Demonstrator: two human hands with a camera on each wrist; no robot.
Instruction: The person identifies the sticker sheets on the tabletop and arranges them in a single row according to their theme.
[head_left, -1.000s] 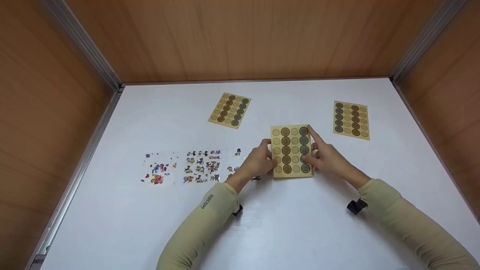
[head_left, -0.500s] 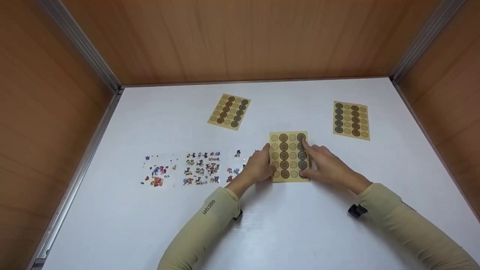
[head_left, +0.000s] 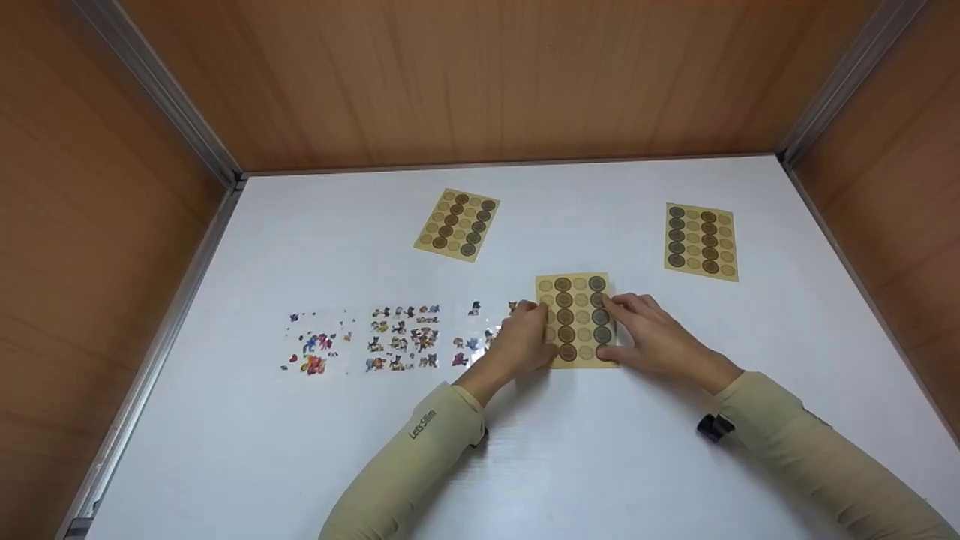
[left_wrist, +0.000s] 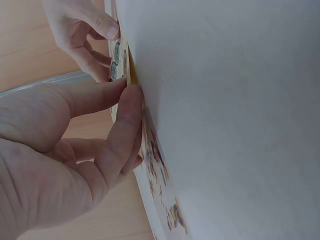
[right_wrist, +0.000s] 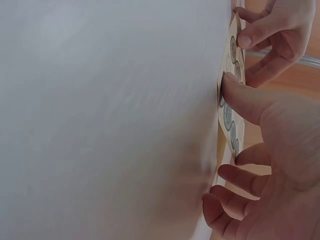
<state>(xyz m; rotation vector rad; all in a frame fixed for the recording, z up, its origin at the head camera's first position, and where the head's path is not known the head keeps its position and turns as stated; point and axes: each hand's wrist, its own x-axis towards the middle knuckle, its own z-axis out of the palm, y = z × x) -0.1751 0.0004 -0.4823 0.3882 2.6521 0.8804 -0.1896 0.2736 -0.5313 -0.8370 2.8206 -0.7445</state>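
Pinching left grip and loosely curled right grip are holding the coin-patterned sheet between them, probably for steadiness.

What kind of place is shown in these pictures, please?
Probably a small work booth: a white table is enclosed at the back and both sides by wood-look panels, with metal strips along the corners.
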